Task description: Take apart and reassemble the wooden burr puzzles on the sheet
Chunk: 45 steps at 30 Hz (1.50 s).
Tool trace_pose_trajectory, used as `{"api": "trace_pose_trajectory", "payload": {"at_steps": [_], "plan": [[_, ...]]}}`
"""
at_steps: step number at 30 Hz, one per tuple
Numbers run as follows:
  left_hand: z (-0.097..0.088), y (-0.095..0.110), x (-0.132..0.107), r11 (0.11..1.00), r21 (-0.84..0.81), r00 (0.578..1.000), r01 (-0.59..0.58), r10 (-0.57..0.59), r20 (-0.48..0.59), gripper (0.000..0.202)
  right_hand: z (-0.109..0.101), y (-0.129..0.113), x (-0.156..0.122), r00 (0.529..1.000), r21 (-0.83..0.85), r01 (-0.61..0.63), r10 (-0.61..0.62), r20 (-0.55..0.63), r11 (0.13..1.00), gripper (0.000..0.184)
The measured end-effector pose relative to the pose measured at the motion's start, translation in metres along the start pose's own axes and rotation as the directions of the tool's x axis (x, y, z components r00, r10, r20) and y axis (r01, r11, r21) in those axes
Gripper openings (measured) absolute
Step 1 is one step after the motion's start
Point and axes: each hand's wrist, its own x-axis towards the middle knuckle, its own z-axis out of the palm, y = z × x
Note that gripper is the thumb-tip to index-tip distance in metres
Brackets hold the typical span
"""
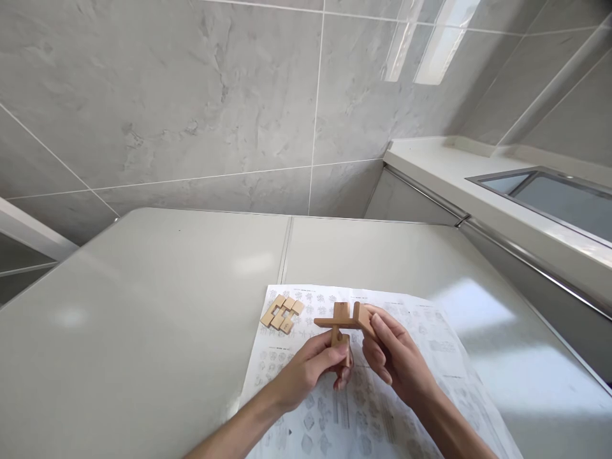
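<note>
Above the printed sheet [415,408], my left hand [315,363] is closed around the lower, upright part of some joined wooden puzzle pieces [341,312]. A flat wooden bar crosses them sideways. My right hand [394,350] pinches another wooden puzzle piece [362,313], tilted, at the right end of that bar. The piece touches or nearly touches the bar; whether they interlock I cannot tell. On the sheet's upper left lie several notched wooden pieces [276,311] side by side, with small marks on one. My fingers hide parts of the held pieces.
The sheet, covered with small printed diagrams, lies on a pale glossy table [143,331] with a seam across it. Behind stands a grey tiled wall [191,95]. To the right is a white counter [440,159] with a sink [549,191] set in it.
</note>
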Motion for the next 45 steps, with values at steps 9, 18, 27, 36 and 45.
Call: {"api": "trace_pose_trajectory", "payload": {"at_steps": [9,18,27,36,45], "plan": [[0.0,0.003,0.0,0.998,-0.055,0.999,0.036,-0.035,0.02,0.033,0.003,0.001,0.001,1.0,-0.018,-0.001,0.001,-0.002,1.0,0.046],[-0.006,0.001,0.0,0.985,-0.167,0.999,0.037,-0.031,0.038,0.033,0.004,-0.004,-0.002,0.997,0.008,0.038,-0.038,0.067,0.999,0.037],[-0.007,-0.002,0.001,0.972,-0.23,0.995,0.043,-0.022,0.094,0.033,0.007,-0.004,-0.001,0.993,0.049,-0.049,0.043,0.11,0.998,0.039],[-0.01,-0.002,0.003,0.959,-0.27,0.968,0.086,-0.017,0.25,0.032,0.005,-0.007,0.001,0.992,0.129,-0.064,0.048,0.119,0.99,0.033],[-0.009,0.001,0.001,0.979,-0.187,0.972,0.079,-0.034,0.234,0.032,0.005,-0.01,0.001,0.989,0.118,-0.073,0.057,0.136,0.99,0.026]]}}
